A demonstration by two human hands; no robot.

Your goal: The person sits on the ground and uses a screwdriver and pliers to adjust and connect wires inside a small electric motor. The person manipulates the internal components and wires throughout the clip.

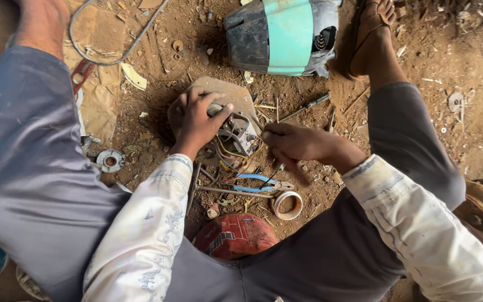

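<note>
Our left hand (197, 118) grips the top of the small wired part (235, 136), fingers curled tight over its metal cap, pressing it onto the flat brown plate (236, 96) on the dirt. Our right hand (296, 145) is closed around a thin tool (280, 166); only its short end shows under the fingers, and its tip is hidden, so we cannot tell whether it touches the wired part. The hand sits just right of that part, knuckles nearly against it.

Everything else relative to the wired part: yellow and red wires (231, 155) spill from its near side toward us, partly under the right hand. Just nearer lie blue-handled pliers (255, 183), touching a long metal rod (227, 191). Beside the pliers' tip sits a white tape ring (288, 204). Nearer still, between our knees, a red crumpled bag (236, 235). Beyond the part stands a grey and teal motor housing (283, 34), well apart. A screwdriver (307, 105) lies beyond and right of it, near our sandalled right foot (371, 33). Left of the part, a round metal washer (110, 160) rests by our left leg; farther off, a bent wire loop (113, 56) lies over cardboard (99, 84). Our sleeves block the near ground.
</note>
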